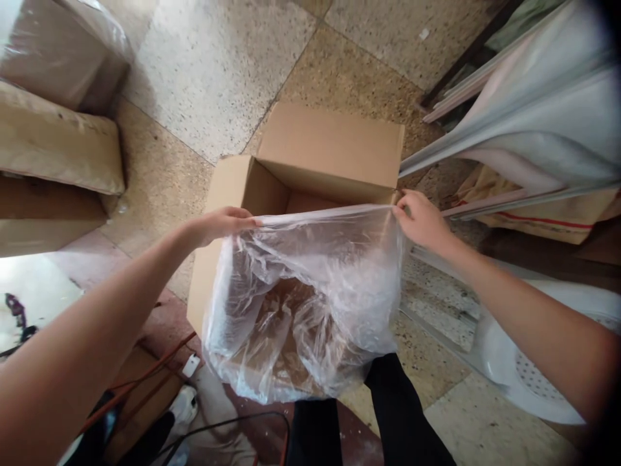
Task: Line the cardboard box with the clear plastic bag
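A clear plastic bag (310, 285) is stretched between my two hands over an open cardboard box (330, 139) on the floor. With its fingers pressed together, my left hand (228, 223) pinches the bag's edge at the box's left side. My right hand (420, 217) grips the other end of that edge by the box's far right corner. The plastic drapes down over the near part of the box and bunches in folds there. Through it the brown cardboard shows. Two flaps stand folded outward, one at the far side and one at the left.
To the right stand white plastic-wrapped racks (524, 129) and a white plastic chair (514, 382). A stuffed tan sack (58, 139) and a wrapped box (58, 58) are at the left. A cable and several items lie at the lower left. My legs stand close to the box.
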`<action>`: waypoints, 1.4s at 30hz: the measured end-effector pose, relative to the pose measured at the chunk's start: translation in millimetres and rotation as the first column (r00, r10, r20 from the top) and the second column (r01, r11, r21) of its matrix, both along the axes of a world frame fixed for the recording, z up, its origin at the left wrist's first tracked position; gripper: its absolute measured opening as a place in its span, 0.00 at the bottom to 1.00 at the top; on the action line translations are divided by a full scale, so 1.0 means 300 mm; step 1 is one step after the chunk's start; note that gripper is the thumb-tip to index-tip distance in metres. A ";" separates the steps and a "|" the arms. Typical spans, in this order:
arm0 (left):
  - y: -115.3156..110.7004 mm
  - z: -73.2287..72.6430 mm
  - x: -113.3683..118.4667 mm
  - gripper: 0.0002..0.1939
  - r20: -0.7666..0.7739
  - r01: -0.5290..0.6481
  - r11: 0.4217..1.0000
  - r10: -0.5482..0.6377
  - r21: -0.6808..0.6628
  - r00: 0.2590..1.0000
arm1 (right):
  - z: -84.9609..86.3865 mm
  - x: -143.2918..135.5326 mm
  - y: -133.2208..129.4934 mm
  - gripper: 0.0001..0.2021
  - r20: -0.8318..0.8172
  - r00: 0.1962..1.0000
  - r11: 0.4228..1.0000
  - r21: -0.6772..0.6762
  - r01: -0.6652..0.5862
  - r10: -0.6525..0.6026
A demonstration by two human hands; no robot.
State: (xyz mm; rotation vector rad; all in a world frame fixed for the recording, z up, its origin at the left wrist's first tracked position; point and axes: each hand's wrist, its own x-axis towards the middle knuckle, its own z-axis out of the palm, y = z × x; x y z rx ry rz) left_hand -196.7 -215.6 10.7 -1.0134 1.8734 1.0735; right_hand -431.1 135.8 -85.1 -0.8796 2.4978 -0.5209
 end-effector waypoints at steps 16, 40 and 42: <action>0.006 -0.138 -0.164 0.25 0.083 0.202 0.655 -0.207 -0.728 0.975 | 0.054 -0.005 -0.074 0.13 -0.170 0.980 0.944 0.329 -0.042 0.102; -0.141 -0.220 -0.413 0.07 -0.152 -0.202 0.760 0.137 -0.617 0.979 | -0.011 0.134 -0.004 0.26 -0.060 0.988 0.973 -0.192 0.126 -0.139; -0.141 -0.226 -0.394 0.09 -0.166 -0.219 0.794 0.150 -0.568 0.975 | -0.013 0.167 0.011 0.25 -0.090 0.989 0.970 -0.222 0.096 -0.118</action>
